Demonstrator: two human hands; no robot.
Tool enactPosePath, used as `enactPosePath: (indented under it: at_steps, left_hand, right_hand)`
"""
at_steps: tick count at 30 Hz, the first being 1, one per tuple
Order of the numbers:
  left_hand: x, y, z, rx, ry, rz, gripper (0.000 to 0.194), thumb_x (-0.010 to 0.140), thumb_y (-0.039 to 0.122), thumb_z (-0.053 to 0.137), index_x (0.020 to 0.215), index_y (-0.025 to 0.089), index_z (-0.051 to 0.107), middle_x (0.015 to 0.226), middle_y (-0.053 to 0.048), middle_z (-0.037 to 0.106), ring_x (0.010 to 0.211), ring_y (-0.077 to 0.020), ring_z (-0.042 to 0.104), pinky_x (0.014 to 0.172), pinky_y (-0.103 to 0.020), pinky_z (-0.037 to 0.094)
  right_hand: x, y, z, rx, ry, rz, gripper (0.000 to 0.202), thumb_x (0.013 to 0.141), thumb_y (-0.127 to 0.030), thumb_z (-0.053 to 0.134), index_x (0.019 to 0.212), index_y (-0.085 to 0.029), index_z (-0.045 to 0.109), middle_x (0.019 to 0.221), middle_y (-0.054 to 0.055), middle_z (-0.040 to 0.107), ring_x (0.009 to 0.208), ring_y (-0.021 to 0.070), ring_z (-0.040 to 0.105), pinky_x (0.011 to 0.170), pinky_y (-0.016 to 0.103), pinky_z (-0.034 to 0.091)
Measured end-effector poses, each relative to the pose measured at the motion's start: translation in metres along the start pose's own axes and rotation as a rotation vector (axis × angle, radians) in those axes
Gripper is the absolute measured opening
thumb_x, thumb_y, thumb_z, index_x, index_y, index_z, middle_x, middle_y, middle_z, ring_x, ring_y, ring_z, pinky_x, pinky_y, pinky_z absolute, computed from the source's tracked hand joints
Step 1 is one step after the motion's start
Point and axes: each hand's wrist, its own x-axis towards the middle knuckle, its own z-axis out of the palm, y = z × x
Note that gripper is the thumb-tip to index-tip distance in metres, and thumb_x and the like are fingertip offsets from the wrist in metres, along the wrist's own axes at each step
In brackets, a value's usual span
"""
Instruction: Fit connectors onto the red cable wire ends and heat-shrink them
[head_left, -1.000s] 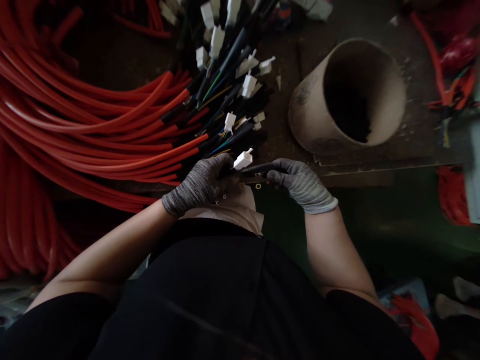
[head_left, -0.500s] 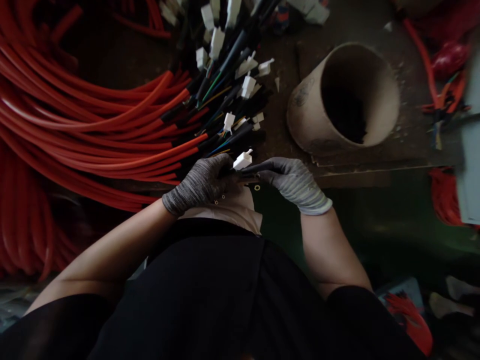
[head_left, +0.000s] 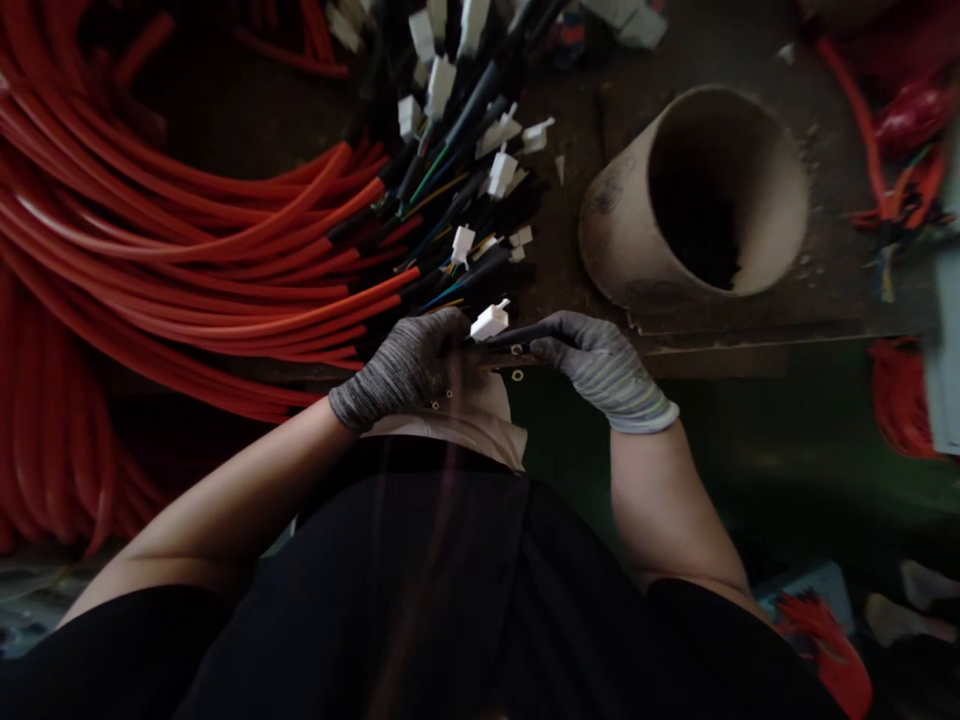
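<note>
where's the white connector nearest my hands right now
In the head view, the white connector is near the middle, between your gloved left hand and right hand, closer to the left.

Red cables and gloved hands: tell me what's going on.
A person's gloved left hand and right hand hold a black-sheathed lead between them at the workbench edge. A white connector sits by the left hand; small ring terminals show below. Red cables sweep in from the left toward more white connectors; a tan cylindrical container sits to the right.
</note>
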Motion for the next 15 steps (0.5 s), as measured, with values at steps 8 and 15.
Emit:
enactPosePath:
  at_steps: [8, 15]
  left_hand:
    - [-0.001, 0.001, 0.001, 0.0, 0.003, -0.003, 0.018, 0.086, 0.031, 0.062, 0.086, 0.014, 0.064, 0.075, 0.001, 0.061, 0.068, -0.011, 0.051, 0.063, -0.023, 0.041]
    - [0.0, 0.009, -0.001, -0.017, -0.029, -0.055, 0.024, 0.086, 0.034, 0.06, 0.076, 0.012, 0.065, 0.067, 0.001, 0.056, 0.063, -0.0105, 0.047, 0.057, -0.022, 0.037]
  right_hand:
    - [-0.001, -0.001, 0.001, 0.13, -0.17, 0.054, 0.027, 0.082, -0.043, 0.074, 0.101, -0.024, 0.077, 0.098, 0.004, 0.076, 0.093, 0.0235, 0.069, 0.087, 0.039, 0.053]
    - [-0.006, 0.007, 0.041, 0.0, 0.199, -0.072, 0.012, 0.086, -0.033, 0.066, 0.085, -0.023, 0.071, 0.083, 0.004, 0.072, 0.081, 0.0216, 0.067, 0.08, 0.038, 0.051]
